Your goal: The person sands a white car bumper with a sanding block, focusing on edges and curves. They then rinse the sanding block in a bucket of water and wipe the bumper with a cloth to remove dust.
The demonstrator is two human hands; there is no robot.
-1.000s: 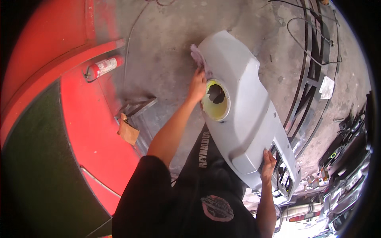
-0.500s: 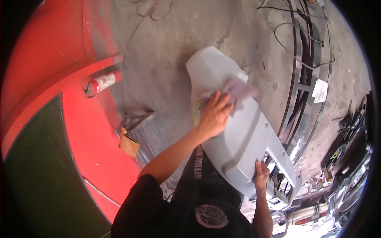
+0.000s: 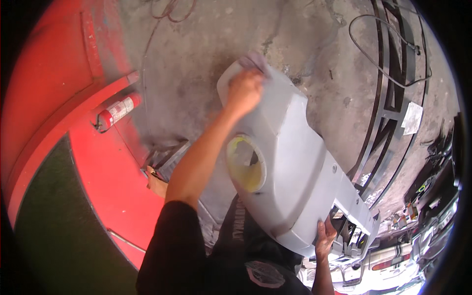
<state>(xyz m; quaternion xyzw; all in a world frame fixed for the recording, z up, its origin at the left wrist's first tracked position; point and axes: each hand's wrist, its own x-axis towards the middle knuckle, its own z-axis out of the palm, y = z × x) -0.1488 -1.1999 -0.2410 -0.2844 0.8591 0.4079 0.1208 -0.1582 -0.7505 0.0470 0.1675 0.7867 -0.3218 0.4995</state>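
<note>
A grey car bumper [image 3: 292, 152] lies slanted in front of my body, its far end toward the upper left. My left hand [image 3: 244, 92] is closed on a greyish-purple cloth [image 3: 254, 61], pressed to the bumper's far end; hand and cloth are smeared by motion. Nearer me, the bumper has a round opening [image 3: 247, 163] with a yellowish rim. At the near right, my right hand [image 3: 325, 237] grips the edge of a rectangular cutout, thumb on the grey face and fingers partly hidden inside.
To the left a red fire extinguisher [image 3: 117, 112] lies by a red raised ledge [image 3: 113, 167]. A piece of brown cardboard [image 3: 156, 184] sits near my left arm. On the right are a black metal frame [image 3: 383, 118], a cable [image 3: 361, 64], a paper sheet [image 3: 412, 118] and piled car parts [image 3: 403, 260].
My left hand and the cloth have moved up and left to the bumper's far end, uncovering the round opening. My right hand keeps its grip on the cutout edge.
</note>
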